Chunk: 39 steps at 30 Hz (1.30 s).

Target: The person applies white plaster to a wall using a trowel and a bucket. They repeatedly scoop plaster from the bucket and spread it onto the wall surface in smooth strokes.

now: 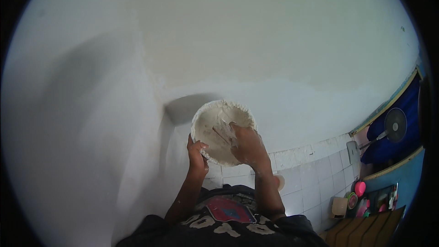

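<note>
A round white bucket [196, 132] with a crusted rim is held up in front of my body, its mouth tilted toward me. Pale wet plaster [208, 130] coats its inside. My left hand [196, 154] grips the lower left of the rim, thumb over the edge. Inside the mouth, my right hand [247, 144] is closed around a plaster-smeared putty knife [222, 133]; the hand hides most of its handle. The blade lies against the plaster.
A pale wall [274, 41] stands ahead, meeting another wall [82, 110] at a corner on the left. White tiles [311, 178] run low on the right. Beyond them are a fan [395, 126], a blue curtain [375, 148] and several small household items [361, 196].
</note>
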{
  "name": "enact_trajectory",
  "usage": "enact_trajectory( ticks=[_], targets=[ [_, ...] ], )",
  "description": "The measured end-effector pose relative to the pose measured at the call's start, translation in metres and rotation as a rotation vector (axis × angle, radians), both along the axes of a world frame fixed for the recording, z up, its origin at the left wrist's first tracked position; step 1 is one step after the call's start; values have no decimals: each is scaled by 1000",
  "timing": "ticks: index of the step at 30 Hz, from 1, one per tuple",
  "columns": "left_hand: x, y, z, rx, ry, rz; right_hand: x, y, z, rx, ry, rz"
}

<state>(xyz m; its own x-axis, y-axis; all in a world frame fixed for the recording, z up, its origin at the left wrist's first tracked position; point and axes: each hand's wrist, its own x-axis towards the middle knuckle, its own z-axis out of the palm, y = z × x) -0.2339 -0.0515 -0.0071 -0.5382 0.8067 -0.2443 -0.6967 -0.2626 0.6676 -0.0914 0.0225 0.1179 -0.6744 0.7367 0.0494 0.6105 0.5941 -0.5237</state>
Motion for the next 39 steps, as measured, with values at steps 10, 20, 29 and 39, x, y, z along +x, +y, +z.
enact_trajectory(
  ticks=[10,20,29,39],
  targets=[
    [7,-1,-3,-31,-83,9,1,19,5,59,114,147],
    [8,-4,11,-9,-36,88,-73,56,216,1089,835,107],
    [17,-1,27,-75,21,103,-201,93,312,1319,482,217],
    [20,-27,74,-79,73,159,-133,65,254,963,247,374]
  ],
)
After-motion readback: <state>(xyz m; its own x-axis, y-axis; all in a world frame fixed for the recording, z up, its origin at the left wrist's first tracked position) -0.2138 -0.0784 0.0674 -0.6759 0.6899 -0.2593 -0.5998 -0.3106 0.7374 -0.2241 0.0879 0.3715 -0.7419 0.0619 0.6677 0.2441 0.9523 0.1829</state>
